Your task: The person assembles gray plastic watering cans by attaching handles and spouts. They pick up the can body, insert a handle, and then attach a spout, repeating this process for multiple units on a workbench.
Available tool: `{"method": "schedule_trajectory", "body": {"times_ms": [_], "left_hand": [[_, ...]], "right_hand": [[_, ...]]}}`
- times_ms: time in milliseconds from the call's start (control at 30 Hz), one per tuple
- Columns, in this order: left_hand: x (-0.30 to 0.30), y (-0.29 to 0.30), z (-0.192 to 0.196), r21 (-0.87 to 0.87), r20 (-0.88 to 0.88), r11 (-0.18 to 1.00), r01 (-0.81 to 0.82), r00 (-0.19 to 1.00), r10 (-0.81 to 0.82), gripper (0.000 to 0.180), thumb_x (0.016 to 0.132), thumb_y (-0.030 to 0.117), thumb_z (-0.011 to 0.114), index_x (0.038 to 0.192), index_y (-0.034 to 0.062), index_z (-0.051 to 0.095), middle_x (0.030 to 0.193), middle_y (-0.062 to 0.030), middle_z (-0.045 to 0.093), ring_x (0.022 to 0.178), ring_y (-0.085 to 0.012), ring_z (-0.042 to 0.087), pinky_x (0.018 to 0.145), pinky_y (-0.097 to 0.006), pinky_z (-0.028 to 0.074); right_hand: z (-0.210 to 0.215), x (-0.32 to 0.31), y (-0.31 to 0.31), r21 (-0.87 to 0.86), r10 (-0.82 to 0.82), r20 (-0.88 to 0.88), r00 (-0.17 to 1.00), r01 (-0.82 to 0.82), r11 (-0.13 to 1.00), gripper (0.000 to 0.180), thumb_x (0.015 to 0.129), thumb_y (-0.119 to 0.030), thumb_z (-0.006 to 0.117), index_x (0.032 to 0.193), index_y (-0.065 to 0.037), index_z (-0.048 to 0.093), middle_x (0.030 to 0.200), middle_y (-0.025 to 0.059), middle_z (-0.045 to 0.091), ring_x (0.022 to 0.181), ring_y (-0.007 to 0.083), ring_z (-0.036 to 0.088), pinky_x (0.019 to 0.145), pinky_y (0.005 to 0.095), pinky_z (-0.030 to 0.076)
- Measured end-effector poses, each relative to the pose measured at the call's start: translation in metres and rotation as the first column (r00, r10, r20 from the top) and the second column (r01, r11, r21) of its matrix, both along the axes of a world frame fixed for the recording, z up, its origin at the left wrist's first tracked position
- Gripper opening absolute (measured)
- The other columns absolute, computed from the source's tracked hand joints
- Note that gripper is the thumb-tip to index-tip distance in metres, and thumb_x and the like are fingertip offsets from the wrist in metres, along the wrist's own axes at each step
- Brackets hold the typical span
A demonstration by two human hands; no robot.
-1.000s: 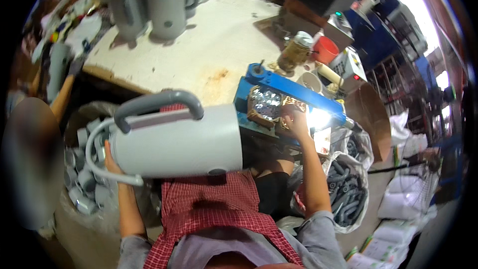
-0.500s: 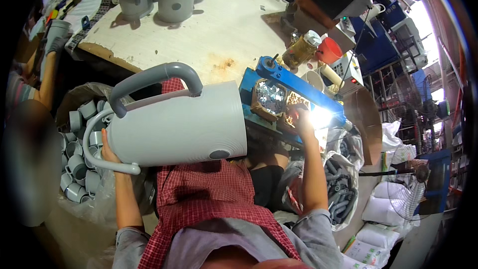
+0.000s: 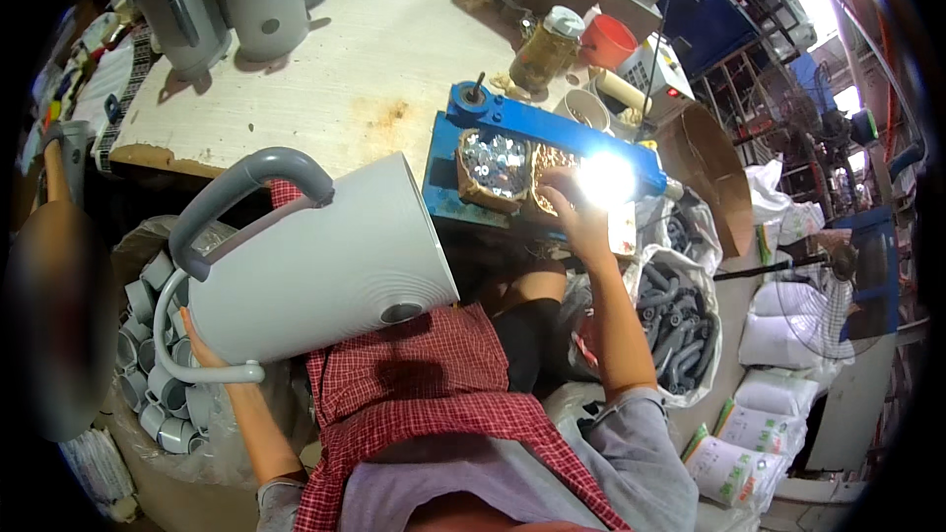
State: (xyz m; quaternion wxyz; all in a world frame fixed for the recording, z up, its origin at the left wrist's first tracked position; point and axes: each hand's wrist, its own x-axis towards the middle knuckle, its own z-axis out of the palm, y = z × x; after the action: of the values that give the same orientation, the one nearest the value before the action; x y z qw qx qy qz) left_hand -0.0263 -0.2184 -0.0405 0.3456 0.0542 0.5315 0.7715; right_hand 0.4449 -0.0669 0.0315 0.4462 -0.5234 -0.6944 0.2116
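Right now your red apron (image 3: 414, 424) is nearest, and the grey jug (image 3: 325, 256) lies tilted on its side above it, handle (image 3: 261, 166) uppermost, the wide end with its dark oval (image 3: 401, 313) to the right. Your left hand (image 3: 202, 345) has the jug by its narrow end, near the pale loop (image 3: 161, 335); its fingers look fairly straight, though the jug hides part of them.

Your right hand (image 3: 576, 202) is half curled over the copper bits (image 3: 543, 163), next to the silver bits (image 3: 493, 163); I cannot tell whether you have pinched one. You seem to be picking out a small part with the jug at the ready. The next move probably calls for a fine pinch on a single bit and a firm left grip, since a jug held at one end could tip.

Beyond the bits runs the blue bar (image 3: 537, 128), with lamp glare (image 3: 608, 179) by your fingers. As for writing, I can make out none on the jug; the sacks (image 3: 739, 463) at right carry green and red print, and the jar (image 3: 547, 49) farther up the table (image 3: 335, 79) shows no legible label.
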Motion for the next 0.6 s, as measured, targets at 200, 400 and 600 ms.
{"method": "schedule_trajectory", "body": {"times_ms": [200,400,600], "left_hand": [[-0.004,0.005,0.004,0.012,-0.026,0.996,0.088,0.996,-0.088,0.051,0.098,0.044,0.043,0.115,-0.0011,0.06,0.106,-0.013,0.065,0.09,-0.0213,0.065,0.078,-0.031,0.054],[0.0,-0.003,0.006,0.059,-0.108,0.994,0.09,0.991,-0.083,0.053,0.099,0.042,0.039,0.115,-0.0051,0.059,0.106,-0.0154,0.065,0.091,-0.0226,0.066,0.08,-0.03,0.055],[-0.008,-0.002,0.002,-0.121,-0.079,0.992,0.045,0.995,-0.055,0.052,0.101,0.04,0.036,0.115,-0.005,0.059,0.107,-0.0127,0.065,0.09,-0.0195,0.065,0.078,-0.028,0.053]], "right_hand": [[0.074,-0.051,0.06,0.121,0.134,-0.091,0.987,-0.122,0.985,0.011,0.086,-0.007,0.064,0.092,0.002,0.066,0.087,0.0094,0.065,0.076,0.0141,0.065,0.071,0.0252,0.05],[0.074,-0.084,0.115,0.082,0.191,0.078,0.978,-0.197,0.977,0.014,0.085,-0.012,0.068,0.086,0.002,0.064,0.064,0.0089,0.064,0.056,0.0125,0.064,0.054,0.0249,0.048],[0.088,-0.068,0.12,-0.137,0.315,0.117,0.942,-0.299,0.944,0.019,0.087,-0.015,0.066,0.085,0.003,0.065,0.066,0.0093,0.067,0.06,0.0115,0.066,0.057,0.0243,0.052]]}}
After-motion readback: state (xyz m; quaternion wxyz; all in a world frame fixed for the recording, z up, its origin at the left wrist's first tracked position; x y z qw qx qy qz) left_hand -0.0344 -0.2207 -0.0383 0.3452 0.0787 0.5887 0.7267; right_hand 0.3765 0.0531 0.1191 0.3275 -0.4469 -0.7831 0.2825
